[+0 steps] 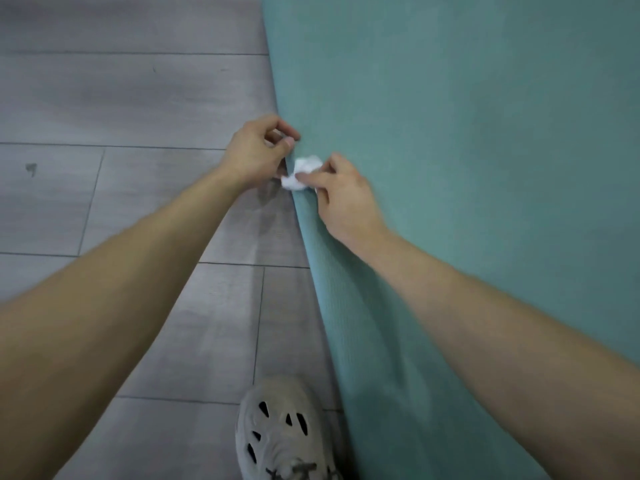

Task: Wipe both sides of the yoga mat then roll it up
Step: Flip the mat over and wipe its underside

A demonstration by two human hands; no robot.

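Head camera looks down on a teal yoga mat spread over the right side of a grey plank floor, its left edge running from the top middle down toward the bottom. Along that edge the mat seems slightly raised or folded near the hands. The left hand has its fingers curled, pinching the mat's edge between thumb and fingertips. Just beside it, the right hand grips a crumpled white tissue in its fingertips and holds it against the same edge; the rest of that hand rests over the mat. Both forearms are bare. At the bottom, a pale grey shoe with oval holes stands on the floor just beside the mat's edge.
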